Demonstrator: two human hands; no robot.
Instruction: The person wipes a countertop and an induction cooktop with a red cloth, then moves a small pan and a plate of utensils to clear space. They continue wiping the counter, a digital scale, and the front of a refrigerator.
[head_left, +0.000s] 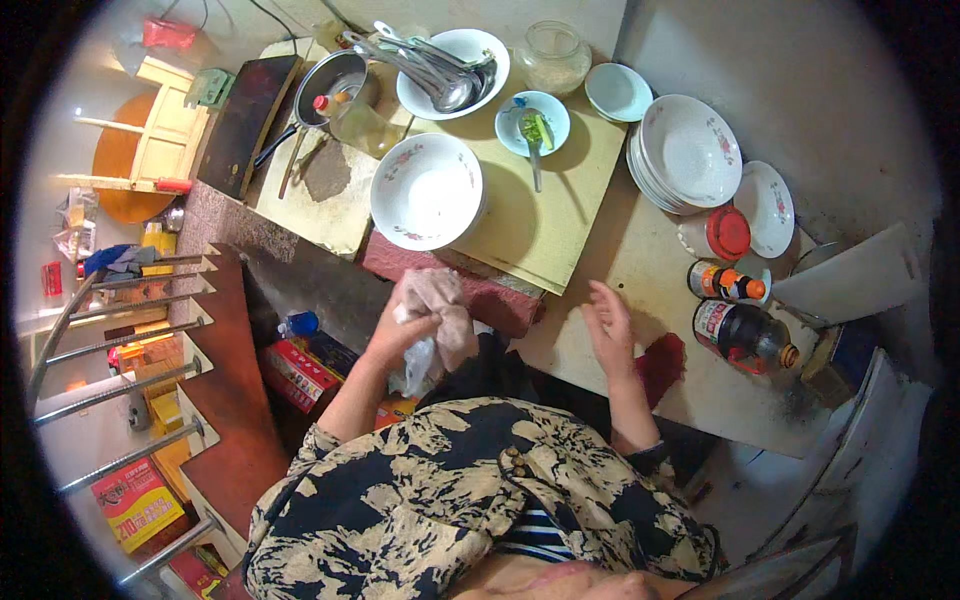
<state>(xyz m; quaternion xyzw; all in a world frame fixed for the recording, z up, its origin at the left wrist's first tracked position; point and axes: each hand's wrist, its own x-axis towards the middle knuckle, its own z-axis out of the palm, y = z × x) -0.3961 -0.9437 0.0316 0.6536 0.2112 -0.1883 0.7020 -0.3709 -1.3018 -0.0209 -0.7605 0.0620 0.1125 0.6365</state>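
My left hand (405, 330) is closed around a crumpled pale pink cloth (442, 300), with a bit of thin whitish plastic showing below it. Just beyond the cloth, a white bowl with a floral pattern (427, 191) rests near the front edge of the yellow board (562, 247). My right hand (609, 322) hovers over the light tabletop with nothing in it, its fingers somewhat spread. Near its wrist lies a dark red cloth (661, 367). A small light-blue bowl (510, 135) farther back holds chopped greens and a spoon.
Stacked floral bowls (690, 150), a red-lidded jar (726, 232) and dark sauce bottles (739, 330) stand right. Behind are a bowl of ladles (416, 101), a glass jar (555, 60), a saucepan (334, 90) and an oil bottle (367, 129). Left is a stair with metal railings (127, 390).
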